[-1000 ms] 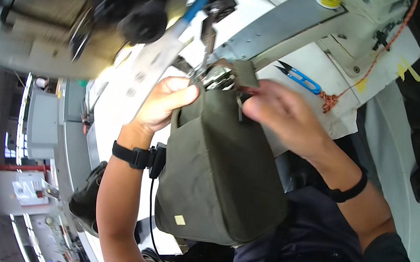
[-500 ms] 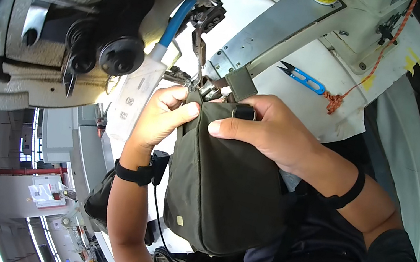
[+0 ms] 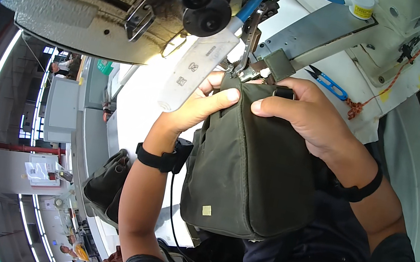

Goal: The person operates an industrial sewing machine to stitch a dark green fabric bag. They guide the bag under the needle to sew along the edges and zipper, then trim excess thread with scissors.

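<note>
A dark olive fabric bag (image 3: 276,171) hangs between my hands, its upper edge up against the needle area of a sewing machine (image 3: 124,9). My left hand (image 3: 200,104) grips the bag's upper left edge, thumb on the near side and fingers behind. At the upper right, my right hand (image 3: 303,111) pinches the edge the same way, beside a black buckle (image 3: 284,92). A short olive fabric tab (image 3: 279,64) stands up above that edge. The presser foot (image 3: 251,73) is close to the bag's edge; the exact contact is hidden.
Blue thread snips (image 3: 328,84) lie on the white table right of the machine's narrow arm (image 3: 317,32), near an orange cord (image 3: 356,109). A blue hose (image 3: 255,1) runs along the machine head. Another dark bag (image 3: 108,183) rests at left. Dark fabric hangs at far right.
My view has shifted, so the machine, bag and both hands appear farther right and higher. Both hands keep their grip on the bag's upper edge.
</note>
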Demonstrator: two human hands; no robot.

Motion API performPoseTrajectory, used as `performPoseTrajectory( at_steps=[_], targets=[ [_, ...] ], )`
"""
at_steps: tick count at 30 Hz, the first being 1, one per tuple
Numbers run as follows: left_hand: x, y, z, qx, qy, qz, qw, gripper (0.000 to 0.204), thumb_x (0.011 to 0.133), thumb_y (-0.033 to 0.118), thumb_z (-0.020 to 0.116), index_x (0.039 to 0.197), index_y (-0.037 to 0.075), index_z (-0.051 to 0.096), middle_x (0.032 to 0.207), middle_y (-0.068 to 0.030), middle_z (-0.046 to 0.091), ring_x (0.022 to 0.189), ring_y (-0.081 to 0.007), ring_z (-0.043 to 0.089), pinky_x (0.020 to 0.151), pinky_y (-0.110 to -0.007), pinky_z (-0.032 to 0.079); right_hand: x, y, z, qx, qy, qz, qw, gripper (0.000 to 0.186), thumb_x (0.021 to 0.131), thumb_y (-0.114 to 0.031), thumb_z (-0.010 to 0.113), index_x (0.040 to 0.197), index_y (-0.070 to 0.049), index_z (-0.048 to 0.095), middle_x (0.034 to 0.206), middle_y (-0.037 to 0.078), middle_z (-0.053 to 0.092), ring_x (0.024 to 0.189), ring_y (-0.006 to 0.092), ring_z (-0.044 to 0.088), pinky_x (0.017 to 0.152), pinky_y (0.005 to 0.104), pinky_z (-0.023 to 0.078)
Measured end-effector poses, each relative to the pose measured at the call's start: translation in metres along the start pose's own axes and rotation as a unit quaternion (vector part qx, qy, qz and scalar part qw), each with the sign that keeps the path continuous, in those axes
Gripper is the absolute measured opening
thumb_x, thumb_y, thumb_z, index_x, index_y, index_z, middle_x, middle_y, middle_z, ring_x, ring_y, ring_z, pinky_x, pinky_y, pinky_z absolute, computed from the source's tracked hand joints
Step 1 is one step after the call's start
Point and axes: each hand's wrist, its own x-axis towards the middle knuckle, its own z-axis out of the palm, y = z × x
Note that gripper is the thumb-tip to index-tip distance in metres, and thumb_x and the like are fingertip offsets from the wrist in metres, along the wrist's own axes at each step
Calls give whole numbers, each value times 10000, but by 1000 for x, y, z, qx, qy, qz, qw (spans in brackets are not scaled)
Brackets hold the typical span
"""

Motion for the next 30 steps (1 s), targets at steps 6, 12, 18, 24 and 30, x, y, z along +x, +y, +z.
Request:
performPoseTrajectory(
  at_steps=[6, 12, 18, 24, 30],
  targets=[
    [5, -28, -24, 44, 49, 10, 998, 364, 986, 337, 791, 1172, 29, 739, 1056, 9, 734, 956, -72, 618, 872, -262, 503, 3, -7, 8, -39, 22, -15, 999, 288, 933, -136, 775, 1164, 33, 742, 1028, 46, 771, 880, 96, 697, 823, 255, 556],
    [9, 14, -18, 172, 43, 50, 983, 281, 952, 344, 835, 877, 93, 732, 818, 92, 641, 732, -14, 514, 658, -214, 403, 2, -30, -1, -388, 64, -99, 914, 361, 927, -166, 782, 1232, 8, 698, 882, 19, 759, 733, 80, 629, 696, 279, 497],
    [12, 23, -16, 220, 27, 156, 963, 311, 925, 357, 863, 816, 111, 707, 754, 114, 583, 677, -8, 464, 610, -218, 353, -5, -48, 19, -552, 196, -250, 771, 565, 851, -203, 840, 1308, -96, 527, 727, 73, 639, 630, 179, 577, 623, 336, 458],
    [14, 24, -15, 203, 22, 94, 974, 377, 925, 382, 857, 739, 128, 650, 699, 109, 528, 642, -22, 430, 585, -240, 319, 2, -41, 17, -582, 241, -317, 709, 522, 852, -204, 846, 1239, -93, 513, 830, 66, 631, 661, 187, 580, 643, 374, 480],
    [12, 24, -17, 164, 32, 48, 985, 393, 894, 385, 883, 933, 96, 620, 861, 41, 574, 789, -78, 490, 711, -286, 376, 11, -47, 17, -577, 169, -304, 739, 305, 849, -188, 766, 1085, -33, 650, 958, 139, 676, 904, 366, 692, 775, 442, 552]
  ],
)
